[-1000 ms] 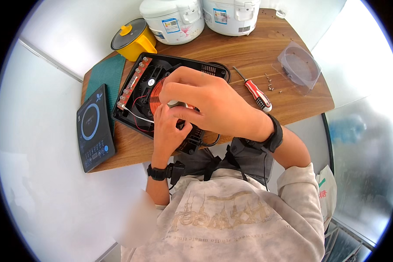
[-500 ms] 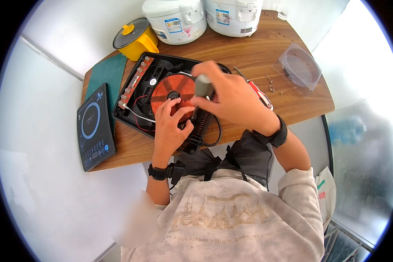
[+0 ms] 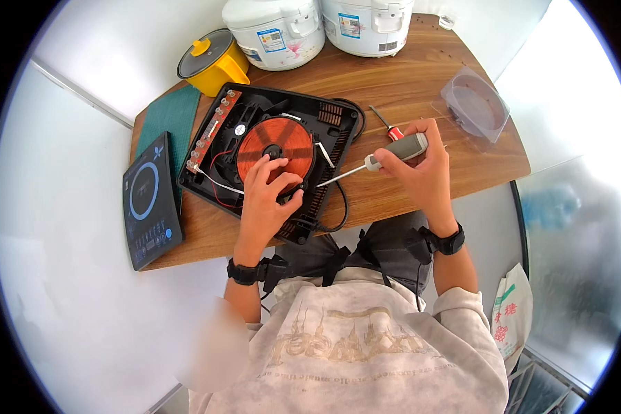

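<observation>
Copper-red coil (image 3: 279, 134) sits in the middle of an open black case (image 3: 307, 110), and the case is over toward 8 o'clock on the wood table (image 3: 372, 83). Left hand (image 3: 263, 196) comes in from the coil's 6 to 7 o'clock, palm down, fingers spread and bent. The longer fingers reach the coil around its dark hub; thumb and index stand a bit apart by the coil's 5 o'clock edge. Can't tell if anything tiny is between those two.

Right hand (image 3: 424, 169) is well apart from the left, out at 3 o'clock from the coil, wrapped around the grey grip of a screwdriver (image 3: 400, 150). Its shaft points to about 8 o'clock, tip at the case's slotted edge. Honestly can't tell if the tip touches.

Going around from the coil: red board (image 3: 212, 131) between 9 and 10 in the case, mat (image 3: 167, 117) further out the same way, black panel (image 3: 148, 200) at 8, yellow pot (image 3: 214, 62) at 11, one white cooker (image 3: 272, 34) at 12, the other cooker (image 3: 369, 27) at 1. Red driver (image 3: 395, 133) lies near 3, partly behind the right hand, and a clear tray (image 3: 476, 103) sits beyond it.
</observation>
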Demonstrator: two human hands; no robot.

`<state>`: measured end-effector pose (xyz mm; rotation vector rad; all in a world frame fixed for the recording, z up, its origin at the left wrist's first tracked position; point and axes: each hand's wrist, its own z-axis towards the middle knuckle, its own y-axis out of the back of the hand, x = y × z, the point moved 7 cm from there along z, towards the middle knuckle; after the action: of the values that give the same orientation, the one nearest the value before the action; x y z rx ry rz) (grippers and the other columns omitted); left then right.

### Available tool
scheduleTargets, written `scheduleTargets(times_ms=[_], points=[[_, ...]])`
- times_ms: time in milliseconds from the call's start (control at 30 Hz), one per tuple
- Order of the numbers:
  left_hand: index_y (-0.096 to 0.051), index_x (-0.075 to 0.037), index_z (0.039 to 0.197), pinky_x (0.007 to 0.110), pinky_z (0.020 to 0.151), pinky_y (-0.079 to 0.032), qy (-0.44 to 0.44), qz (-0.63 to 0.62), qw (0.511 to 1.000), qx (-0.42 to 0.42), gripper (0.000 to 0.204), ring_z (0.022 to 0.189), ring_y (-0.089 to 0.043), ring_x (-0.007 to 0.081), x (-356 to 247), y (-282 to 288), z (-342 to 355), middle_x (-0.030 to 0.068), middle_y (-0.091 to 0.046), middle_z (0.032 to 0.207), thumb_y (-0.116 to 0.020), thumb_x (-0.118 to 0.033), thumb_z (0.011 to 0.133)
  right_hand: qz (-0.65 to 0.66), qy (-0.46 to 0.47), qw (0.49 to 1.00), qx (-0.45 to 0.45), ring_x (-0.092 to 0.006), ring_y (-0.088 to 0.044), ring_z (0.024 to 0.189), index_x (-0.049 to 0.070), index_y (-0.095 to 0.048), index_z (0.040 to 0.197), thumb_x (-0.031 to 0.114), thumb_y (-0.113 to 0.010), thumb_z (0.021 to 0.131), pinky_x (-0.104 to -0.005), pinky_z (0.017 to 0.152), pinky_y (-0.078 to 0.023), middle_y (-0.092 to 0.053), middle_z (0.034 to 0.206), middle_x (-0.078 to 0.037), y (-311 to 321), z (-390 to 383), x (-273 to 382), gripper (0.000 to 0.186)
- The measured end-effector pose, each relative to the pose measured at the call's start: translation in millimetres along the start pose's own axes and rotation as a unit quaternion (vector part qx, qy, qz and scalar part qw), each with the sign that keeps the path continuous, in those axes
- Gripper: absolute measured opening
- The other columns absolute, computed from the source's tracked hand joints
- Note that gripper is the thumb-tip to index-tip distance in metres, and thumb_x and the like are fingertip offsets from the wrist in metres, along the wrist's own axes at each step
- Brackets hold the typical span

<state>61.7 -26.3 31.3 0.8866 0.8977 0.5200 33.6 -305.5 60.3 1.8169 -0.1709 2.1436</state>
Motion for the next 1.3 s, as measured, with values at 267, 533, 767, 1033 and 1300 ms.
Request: scheduleTargets(times_ms=[267,533,767,1033,1300], points=[[-0.075,-0.018,0.116,0.049,0.115,-0.042,-0.040,0.081,0.995,0.043,0.036,0.141,-0.047,0.0371,-19.8,7.4,8.3,0.0074,-0.060,0.144,-0.083,-0.016,0.081,0.040,-0.023,0.999,0.006,-0.0132,-0.074,0.074,0.005,-0.049,0.108,0.018,-0.088,0.085,-0.0249,0.064,-0.057,-0.071,0.082,-0.008,2.5,-7.2,-10.6,0.047],[-0.077,-0.020,0.118,0.048,0.114,-0.044,-0.098,0.080,0.990,0.068,0.039,0.138,-0.052,0.0352,-18.5,-4.1,12.0,0.0082,-0.063,0.141,-0.082,-0.011,0.081,0.069,-0.020,0.997,0.012,-0.0119,-0.072,0.069,0.005,-0.047,0.107,0.017,-0.086,0.086,-0.0248,0.061,-0.055,-0.070,0.079,-0.008,-1.9,-9.7,-17.5,0.046],[-0.075,-0.012,0.108,0.046,0.107,-0.051,-0.138,0.077,0.987,-0.027,0.034,0.123,-0.065,0.0327,-19.7,-1.4,3.7,0.0064,-0.073,0.123,-0.084,-0.008,0.075,0.047,-0.023,0.998,0.020,-0.0112,-0.072,0.069,0.006,-0.046,0.104,0.016,-0.086,0.085,-0.0246,0.060,-0.054,-0.070,0.074,-0.007,-3.6,-12.4,-22.7,0.045],[-0.069,-0.012,0.115,0.043,0.101,-0.053,-0.046,0.053,0.997,-0.021,0.047,0.123,-0.064,0.0302,-10.9,1.4,3.3,0.0067,-0.070,0.124,-0.087,-0.009,0.071,0.046,-0.014,0.999,0.024,-0.0125,-0.072,0.068,0.006,-0.046,0.105,0.015,-0.087,0.084,-0.0255,0.060,-0.056,-0.068,0.079,-0.007,-5.3,-15.0,-26.6,0.047],[-0.062,-0.021,0.140,0.051,0.121,-0.032,0.033,0.087,0.995,0.026,0.063,0.145,-0.041,0.0385,-1.2,-0.7,-1.4,0.0076,-0.053,0.154,-0.081,-0.020,0.081,0.136,-0.051,0.989,0.029,-0.0119,-0.072,0.080,0.005,-0.046,0.111,0.006,-0.083,0.086,-0.0252,0.066,-0.059,-0.066,0.090,-0.008,-11.0,-17.0,-27.4,0.045]])
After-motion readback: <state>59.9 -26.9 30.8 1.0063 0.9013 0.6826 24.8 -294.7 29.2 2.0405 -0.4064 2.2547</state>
